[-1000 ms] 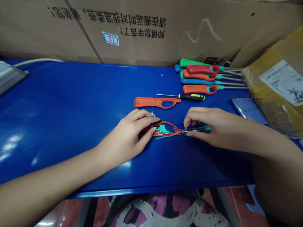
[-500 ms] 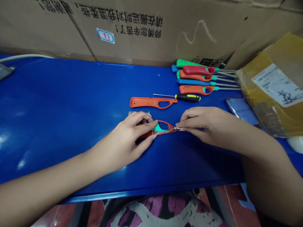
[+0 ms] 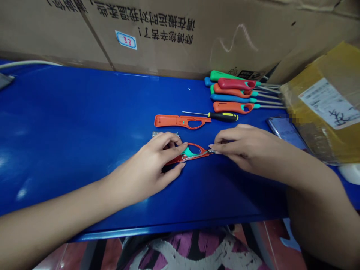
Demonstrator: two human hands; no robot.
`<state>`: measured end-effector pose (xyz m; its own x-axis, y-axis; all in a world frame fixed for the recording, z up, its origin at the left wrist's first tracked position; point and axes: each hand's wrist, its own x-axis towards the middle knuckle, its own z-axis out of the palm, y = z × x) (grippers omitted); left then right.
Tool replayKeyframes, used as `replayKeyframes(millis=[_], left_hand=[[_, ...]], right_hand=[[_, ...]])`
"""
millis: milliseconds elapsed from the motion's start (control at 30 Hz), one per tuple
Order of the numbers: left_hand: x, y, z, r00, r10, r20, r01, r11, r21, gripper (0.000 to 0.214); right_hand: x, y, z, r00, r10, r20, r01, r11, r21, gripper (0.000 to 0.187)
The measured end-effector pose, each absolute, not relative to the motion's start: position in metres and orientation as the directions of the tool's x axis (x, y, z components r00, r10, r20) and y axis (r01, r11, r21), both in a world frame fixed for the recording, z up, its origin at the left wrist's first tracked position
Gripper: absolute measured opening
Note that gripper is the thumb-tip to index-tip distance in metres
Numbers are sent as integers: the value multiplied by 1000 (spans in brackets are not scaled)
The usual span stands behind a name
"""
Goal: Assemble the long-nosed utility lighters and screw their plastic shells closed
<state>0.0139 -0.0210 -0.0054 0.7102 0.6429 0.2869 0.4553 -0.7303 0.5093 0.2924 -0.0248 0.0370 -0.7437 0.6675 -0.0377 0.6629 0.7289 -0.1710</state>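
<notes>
My left hand grips an orange lighter casing half, its fingers closed around the handle end. A teal trigger and a thin wire lie inside the casing. At the casing's tip, my right hand pinches a small metal piece; its exact kind is too small to tell. Behind my hands lies the other orange casing half, inner side up. A screwdriver with a black and yellow handle rests just beyond it. Partly hidden behind my left hand is a clear part.
Several assembled long-necked lighters are stacked at the back right. Beside them stand a phone and a taped yellow-brown package. A large cardboard box walls off the back of the blue table.
My left thumb has lifted slightly off the casing's near edge, showing more of the wire and trigger. My right hand stays pinched at the tip.
</notes>
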Motion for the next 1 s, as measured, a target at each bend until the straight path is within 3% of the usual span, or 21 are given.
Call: replayKeyframes(millis=[433,767,1000], left_hand=[[15,-21,-6,715,631,301,448,-743,497,35],[14,-23,-7,718,617,322,436,-759,483,35],[15,-21,-8,722,613,320,422,-758,498,32]], right_hand=[[287,-28,37,-741,670,-45,671,736,-91,33],[294,-30,35,-729,671,-134,681,694,-233,31],[289,-33,33,-741,656,-143,670,708,-222,33]])
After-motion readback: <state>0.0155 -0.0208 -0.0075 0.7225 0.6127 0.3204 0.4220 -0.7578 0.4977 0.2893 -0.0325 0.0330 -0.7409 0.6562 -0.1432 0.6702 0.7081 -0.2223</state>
